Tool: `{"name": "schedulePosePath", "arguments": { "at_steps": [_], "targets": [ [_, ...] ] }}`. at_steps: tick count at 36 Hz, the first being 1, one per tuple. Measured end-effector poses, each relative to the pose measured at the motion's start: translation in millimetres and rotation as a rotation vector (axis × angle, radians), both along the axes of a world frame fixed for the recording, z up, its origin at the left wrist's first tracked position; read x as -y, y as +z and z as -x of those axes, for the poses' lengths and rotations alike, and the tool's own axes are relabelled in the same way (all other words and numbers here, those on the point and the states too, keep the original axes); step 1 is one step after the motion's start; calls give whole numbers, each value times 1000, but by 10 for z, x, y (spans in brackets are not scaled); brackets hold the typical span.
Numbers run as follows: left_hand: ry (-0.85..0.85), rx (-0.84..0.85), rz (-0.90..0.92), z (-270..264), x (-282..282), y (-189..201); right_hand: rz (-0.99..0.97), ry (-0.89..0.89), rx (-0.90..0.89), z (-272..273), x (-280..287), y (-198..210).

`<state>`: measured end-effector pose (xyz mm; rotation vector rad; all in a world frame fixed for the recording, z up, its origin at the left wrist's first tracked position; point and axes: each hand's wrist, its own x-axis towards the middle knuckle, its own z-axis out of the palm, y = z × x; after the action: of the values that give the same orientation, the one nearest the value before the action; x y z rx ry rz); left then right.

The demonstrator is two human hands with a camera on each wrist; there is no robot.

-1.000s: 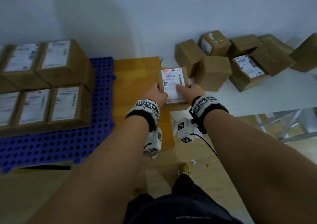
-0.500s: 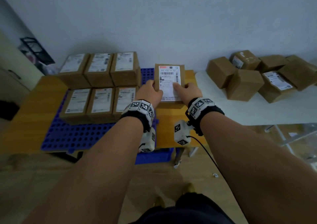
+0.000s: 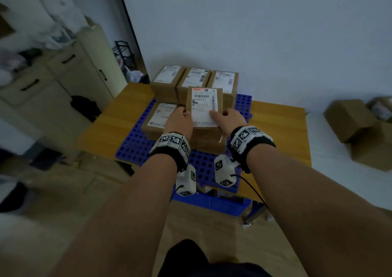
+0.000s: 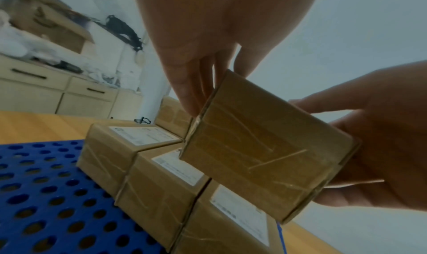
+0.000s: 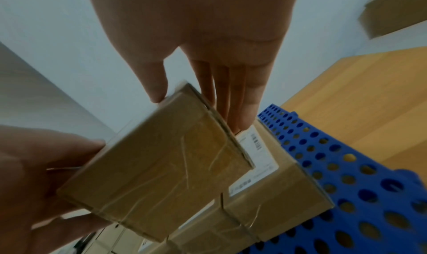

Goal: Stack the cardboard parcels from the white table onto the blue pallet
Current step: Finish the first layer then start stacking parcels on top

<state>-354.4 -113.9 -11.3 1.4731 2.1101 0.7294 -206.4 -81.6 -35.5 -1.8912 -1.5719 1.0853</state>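
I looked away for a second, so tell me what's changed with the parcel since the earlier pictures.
The held parcel was carried leftward from beside the white table to above the front row of parcels on the blue pallet; it has not been set down. Left hand and right hand keep gripping its sides. The pallet rows look unchanged.

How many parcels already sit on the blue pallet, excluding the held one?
6: three in the back row, three in the front row, partly under the held parcel. None seem hidden.

- Both arms were stretched forward, wrists level.
- Left hand [image 3: 179,120] and right hand [image 3: 230,119] gripped opposite sides of one load — thumbs on top, fingers [image 5: 233,100] straight.
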Motion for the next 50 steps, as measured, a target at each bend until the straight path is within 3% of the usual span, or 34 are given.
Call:
{"name": "schedulePosePath", "arguments": {
  "at_steps": [7,21,26,32,50],
  "targets": [
    [17,18,26,653,-175,-119,19,39,44,656,-156,4],
    [-150,33,173,1796,-769,-295,108,-99,1,1761,-452,-155],
    [-192,54,192,1954,-890,-362,109,-142,15,1922,-503,-228],
    [-247,104,279,2011,-996,-413,122,-62,74,1984,-572,-195],
    [-247,68,210,2025,-1194,-525,115,-151,50,2057,-668,-118]
  ]
}}
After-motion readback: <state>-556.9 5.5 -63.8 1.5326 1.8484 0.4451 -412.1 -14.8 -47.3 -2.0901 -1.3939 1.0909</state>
